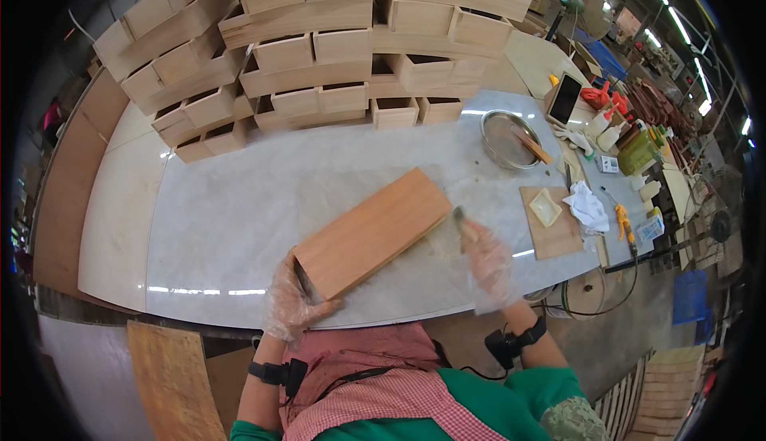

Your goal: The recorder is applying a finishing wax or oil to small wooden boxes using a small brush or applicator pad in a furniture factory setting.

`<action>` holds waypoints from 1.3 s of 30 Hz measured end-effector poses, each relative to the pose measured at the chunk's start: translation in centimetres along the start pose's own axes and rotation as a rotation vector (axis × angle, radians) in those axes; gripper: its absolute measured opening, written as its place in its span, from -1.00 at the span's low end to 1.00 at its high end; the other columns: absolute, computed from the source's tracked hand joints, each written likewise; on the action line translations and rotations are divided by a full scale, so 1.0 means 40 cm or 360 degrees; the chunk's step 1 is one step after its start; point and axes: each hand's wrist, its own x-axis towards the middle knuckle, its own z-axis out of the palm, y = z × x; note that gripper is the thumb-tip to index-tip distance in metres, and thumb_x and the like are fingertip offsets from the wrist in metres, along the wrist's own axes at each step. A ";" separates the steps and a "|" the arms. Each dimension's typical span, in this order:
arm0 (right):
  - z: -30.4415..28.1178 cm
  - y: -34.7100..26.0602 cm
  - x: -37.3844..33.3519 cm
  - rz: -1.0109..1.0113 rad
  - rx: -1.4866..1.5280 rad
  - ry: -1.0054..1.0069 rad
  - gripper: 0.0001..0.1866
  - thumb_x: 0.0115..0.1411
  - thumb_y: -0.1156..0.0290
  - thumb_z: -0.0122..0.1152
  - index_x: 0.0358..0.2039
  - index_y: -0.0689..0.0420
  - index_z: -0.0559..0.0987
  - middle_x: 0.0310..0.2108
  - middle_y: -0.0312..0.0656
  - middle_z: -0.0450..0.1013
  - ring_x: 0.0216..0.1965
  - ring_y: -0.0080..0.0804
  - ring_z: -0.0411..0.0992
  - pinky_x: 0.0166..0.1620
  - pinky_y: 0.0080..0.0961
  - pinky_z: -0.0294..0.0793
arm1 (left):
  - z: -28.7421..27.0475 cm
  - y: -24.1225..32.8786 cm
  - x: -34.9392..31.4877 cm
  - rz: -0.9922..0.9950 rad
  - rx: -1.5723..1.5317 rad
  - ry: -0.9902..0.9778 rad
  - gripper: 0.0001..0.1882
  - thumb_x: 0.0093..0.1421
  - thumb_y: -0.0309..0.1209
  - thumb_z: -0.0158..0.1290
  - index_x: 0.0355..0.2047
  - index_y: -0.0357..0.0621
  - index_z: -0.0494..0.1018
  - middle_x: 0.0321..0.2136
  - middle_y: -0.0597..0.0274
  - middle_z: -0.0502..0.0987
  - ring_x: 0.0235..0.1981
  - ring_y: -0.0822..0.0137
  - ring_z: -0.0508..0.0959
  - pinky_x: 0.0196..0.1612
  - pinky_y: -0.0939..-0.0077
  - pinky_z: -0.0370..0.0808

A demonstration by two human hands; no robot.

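A reddish-brown wooden box [375, 230] lies at a slant on the sheeted table, one long, smooth side facing up. Around its lower left end are the fingers of my left hand [291, 301], which wears a clear plastic glove. My right hand [488, 264], gloved the same way, is closed on a brush [459, 215] with a dark tip. That tip is just off the right end of the box; motion blurs it a little. Most of the brush handle is hidden by my fingers.
Stacked pale wooden drawer units [319, 50] stand along the far side. To the right are a metal bowl [511, 139] with a wooden-handled tool in it, a small dish [546, 207] on a board, a white cloth [586, 206], an orange air gun [624, 224], bottles and a phone [566, 98].
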 end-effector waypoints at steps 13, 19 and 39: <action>0.187 0.082 0.281 -0.0253 0.0424 -0.0058 -0.69 0.23 0.44 -0.05 -0.05 0.21 0.49 -0.22 -0.12 0.42 -0.23 -0.35 0.40 -0.20 -0.35 0.40 | -0.017 -0.176 -0.043 -0.0483 -0.0124 0.0352 -0.49 0.22 -0.16 -0.03 0.11 -0.17 0.33 -0.04 -0.01 0.50 0.05 0.10 0.44 0.13 0.23 0.34; 0.144 -0.116 0.363 -0.0330 0.0662 -0.0223 -0.66 0.23 0.46 -0.04 0.01 0.19 0.46 -0.15 -0.09 0.42 -0.20 -0.32 0.42 -0.19 -0.35 0.43 | -0.129 -0.019 -0.191 -0.0775 -0.1122 0.0309 -0.37 0.24 0.07 -0.06 0.23 0.22 0.03 -0.43 0.26 0.40 -0.74 0.53 0.37 -0.74 0.65 0.31; 0.213 -0.737 0.258 -0.0670 0.1428 -0.1291 -0.52 0.23 0.53 -0.06 0.20 0.20 0.35 0.07 -0.03 0.43 -0.15 -0.29 0.49 -0.21 -0.41 0.49 | -0.690 0.725 -1.090 -0.1020 0.2024 0.1809 -0.19 -0.21 0.12 0.30 -0.09 -0.25 0.42 -0.21 -0.03 0.51 -0.18 0.18 0.55 -0.06 0.42 0.52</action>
